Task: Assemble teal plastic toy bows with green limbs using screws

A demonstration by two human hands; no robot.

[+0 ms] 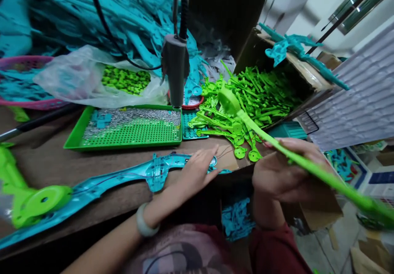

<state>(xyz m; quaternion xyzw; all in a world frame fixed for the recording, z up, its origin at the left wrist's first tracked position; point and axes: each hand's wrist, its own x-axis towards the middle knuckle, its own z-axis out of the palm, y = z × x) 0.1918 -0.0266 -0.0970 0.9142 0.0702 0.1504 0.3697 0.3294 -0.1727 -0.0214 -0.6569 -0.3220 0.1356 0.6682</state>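
My left hand (200, 168) lies over the right end of a long blue plastic part (123, 177), its fingers stretched out. A thin wire runs along that blue part, which rests near the table's front edge. On the right, my right hand (285, 171) is wrapped round a long green plastic part (310, 167), raised above the table's edge. The green part's round cupped end points up and left, and its other end blurs toward the right edge. A green part with a round disc (46, 200) overlaps the blue part at the far left.
An electric screwdriver (175, 71) hangs over a green tray (123, 143) of screws. Behind are a pink basket (30, 103) and a plastic bag (74, 79). Green parts (258, 97) spill from a carton (308, 71); blue parts (92, 15) are heaped behind.
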